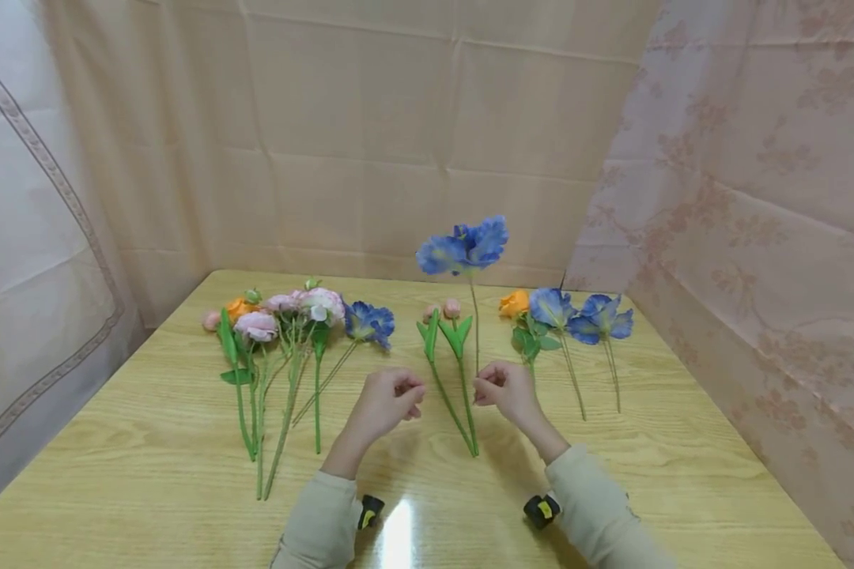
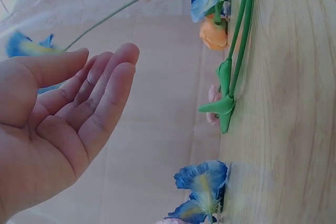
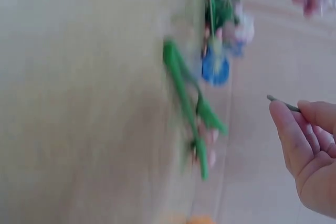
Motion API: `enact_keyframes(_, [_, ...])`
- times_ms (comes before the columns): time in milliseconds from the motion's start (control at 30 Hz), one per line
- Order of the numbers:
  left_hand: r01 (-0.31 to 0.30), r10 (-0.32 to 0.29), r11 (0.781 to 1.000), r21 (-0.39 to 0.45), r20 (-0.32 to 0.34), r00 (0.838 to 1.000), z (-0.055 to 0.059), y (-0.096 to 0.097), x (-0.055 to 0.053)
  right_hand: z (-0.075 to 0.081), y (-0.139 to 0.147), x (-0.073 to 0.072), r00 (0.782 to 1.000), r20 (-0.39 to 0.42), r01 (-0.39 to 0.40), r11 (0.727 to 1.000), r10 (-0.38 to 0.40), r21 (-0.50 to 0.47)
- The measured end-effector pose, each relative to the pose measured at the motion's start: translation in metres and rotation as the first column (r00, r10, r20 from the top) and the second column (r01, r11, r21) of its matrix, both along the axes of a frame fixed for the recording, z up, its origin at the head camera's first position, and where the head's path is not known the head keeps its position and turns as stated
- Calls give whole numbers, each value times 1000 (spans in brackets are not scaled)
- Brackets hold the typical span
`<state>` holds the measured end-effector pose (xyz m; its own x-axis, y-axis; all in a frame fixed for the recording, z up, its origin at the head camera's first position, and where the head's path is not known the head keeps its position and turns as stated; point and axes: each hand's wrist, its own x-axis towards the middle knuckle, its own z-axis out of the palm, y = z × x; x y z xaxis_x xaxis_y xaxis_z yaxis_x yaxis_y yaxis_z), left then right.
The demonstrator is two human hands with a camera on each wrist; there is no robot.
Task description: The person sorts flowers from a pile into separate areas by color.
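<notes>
My right hand (image 1: 508, 395) pinches the lower stem of a blue artificial flower (image 1: 462, 246) between thumb and finger. The flower stands upright above the table, its ruffled bloom at the top. In the right wrist view the stem end (image 3: 283, 103) pokes out past the fingertips. My left hand (image 1: 387, 401) hovers to the left with nothing in it; the left wrist view shows its fingers loosely bent and the palm bare. Between and beyond the hands, two pink tulips (image 1: 461, 341) with green leaves lie on the table, their stems meeting at the near end.
On the left of the wooden table (image 1: 149, 474) lies a group of pink flowers (image 1: 320, 304), an orange flower (image 1: 240, 308), tulips and a blue flower (image 1: 368, 322). Right of the hands lie an orange rose (image 1: 515, 303) and two blue flowers (image 1: 601, 318). Curtains (image 1: 398, 118) surround the table.
</notes>
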<state>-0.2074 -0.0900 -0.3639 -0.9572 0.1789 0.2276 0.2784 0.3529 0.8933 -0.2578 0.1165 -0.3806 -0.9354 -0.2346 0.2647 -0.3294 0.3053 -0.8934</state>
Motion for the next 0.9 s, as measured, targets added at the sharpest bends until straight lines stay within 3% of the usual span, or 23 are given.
enact_keyframes(133, [-1,1,1000,-29,13,1000,-1,-1,0,1,21,-15,988,15,150,989,-151,11])
enact_keyframes(400, [1,-1,999,-41,-1,1000,-3,-3,0,-2,72,-40,945,49,318,945,-322,76])
enact_keyframes(567, [5,-5,999,-49,0,1000,-4,-3,0,-4,101,-45,918,72,375,913,-390,158])
enact_keyframes(900, [26,-26,998,-60,7,1000,-6,-4,1,-3,126,-49,876,-8,466,842,-482,271])
